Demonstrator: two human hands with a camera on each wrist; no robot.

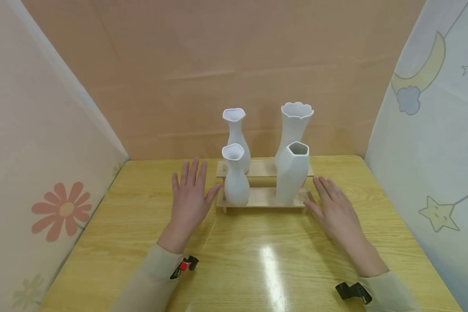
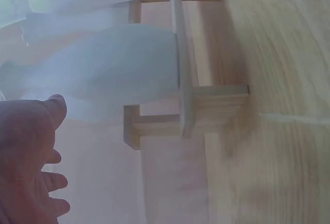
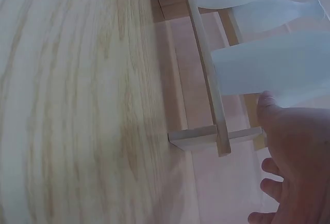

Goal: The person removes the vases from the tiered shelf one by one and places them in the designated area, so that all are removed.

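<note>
Two white vases stand on each step of a two-tier wooden rack (image 1: 262,200). On the lower step are a narrow-necked vase (image 1: 237,188) at left and a faceted vase (image 1: 290,180) with a five-sided mouth at right. Behind them, on the upper step, rise another narrow-necked vase (image 1: 235,123) and a taller vase (image 1: 295,123) with a scalloped rim. My left hand (image 1: 189,199) is just left of the rack, fingers spread and straight, holding nothing. To the right, my right hand (image 1: 335,212) has its fingers extended, with the thumb near the lower step's end beside the faceted vase.
The rack stands toward the back of a glossy wood-grain table (image 1: 238,268). A plain tan backdrop (image 1: 179,86) hangs behind it. Patterned cloth walls close off the left side (image 1: 15,143) and the right side (image 1: 433,143).
</note>
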